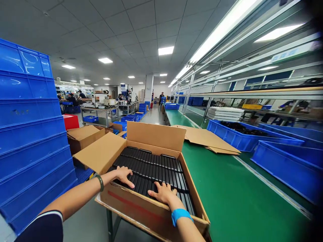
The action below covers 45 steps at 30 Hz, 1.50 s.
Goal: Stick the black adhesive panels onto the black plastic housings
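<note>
In front of me stands an open cardboard box, its flaps folded outward. Rows of slim black plastic parts fill it, packed tightly side by side; their exact kind I cannot make out. My left hand rests on the parts at the near left, fingers spread, a green bangle on the wrist. Nearer the middle of the front wall, my right hand lies on the parts with its fingers apart; a blue band circles that wrist. Neither hand grips anything that shows.
A tall stack of blue crates rises at the left. To the right runs a green workbench with flat cardboard sheets and blue bins. Another cardboard box stands behind the left flap. Several people are farther back.
</note>
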{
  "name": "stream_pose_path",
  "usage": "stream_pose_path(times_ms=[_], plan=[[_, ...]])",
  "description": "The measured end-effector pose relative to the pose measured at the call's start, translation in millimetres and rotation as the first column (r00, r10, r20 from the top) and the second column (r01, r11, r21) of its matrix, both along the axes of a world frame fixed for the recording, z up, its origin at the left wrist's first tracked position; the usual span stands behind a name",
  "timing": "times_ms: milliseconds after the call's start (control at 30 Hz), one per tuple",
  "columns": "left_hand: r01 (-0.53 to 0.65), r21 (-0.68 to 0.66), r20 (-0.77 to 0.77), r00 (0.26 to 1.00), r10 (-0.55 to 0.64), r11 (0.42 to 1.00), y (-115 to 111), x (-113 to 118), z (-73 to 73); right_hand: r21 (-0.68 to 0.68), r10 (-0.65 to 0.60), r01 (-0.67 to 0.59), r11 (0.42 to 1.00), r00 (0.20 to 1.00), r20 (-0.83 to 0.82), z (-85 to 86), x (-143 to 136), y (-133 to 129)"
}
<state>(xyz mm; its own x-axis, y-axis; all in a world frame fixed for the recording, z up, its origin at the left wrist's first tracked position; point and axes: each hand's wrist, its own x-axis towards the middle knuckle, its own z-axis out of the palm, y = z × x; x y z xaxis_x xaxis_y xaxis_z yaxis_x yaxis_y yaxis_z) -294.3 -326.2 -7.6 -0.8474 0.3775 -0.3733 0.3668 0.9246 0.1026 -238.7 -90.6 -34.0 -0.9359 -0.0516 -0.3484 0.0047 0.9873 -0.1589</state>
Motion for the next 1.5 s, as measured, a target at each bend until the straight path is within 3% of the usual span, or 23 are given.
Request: stream_pose_path(times_ms=[267,433,667,1133,1300,1500], plan=[[-0.259,-0.095,-0.035,0.966,0.256,0.961,43.0,7.2,-11.1,-0.030,-0.013,0.014,0.999,1.000,0.028,7.6,6.1,-0.7],[-0.278,-0.058,-0.035,0.960,0.277,0.959,45.8,12.3,-5.9,-0.053,-0.012,0.015,0.998,0.999,0.043,13.3,11.2,0.0],[-0.405,-0.067,0.005,0.914,0.406,0.912,55.5,14.2,-2.5,-0.076,-0.008,0.010,0.997,1.000,0.018,14.5,11.9,1.7],[-0.352,-0.018,-0.122,0.930,0.347,0.936,56.8,16.8,12.6,-0.121,-0.008,0.006,0.993,1.000,-0.012,9.7,9.4,7.5],[-0.316,-0.013,-0.062,0.947,0.315,0.949,53.9,12.6,21.2,-0.117,-0.005,0.003,0.993,1.000,-0.022,5.6,6.1,8.8],[-0.343,-0.035,-0.049,0.939,0.341,0.939,60.5,19.5,14.9,-0.113,-0.006,0.004,0.994,1.000,-0.015,5.5,6.7,8.6]])
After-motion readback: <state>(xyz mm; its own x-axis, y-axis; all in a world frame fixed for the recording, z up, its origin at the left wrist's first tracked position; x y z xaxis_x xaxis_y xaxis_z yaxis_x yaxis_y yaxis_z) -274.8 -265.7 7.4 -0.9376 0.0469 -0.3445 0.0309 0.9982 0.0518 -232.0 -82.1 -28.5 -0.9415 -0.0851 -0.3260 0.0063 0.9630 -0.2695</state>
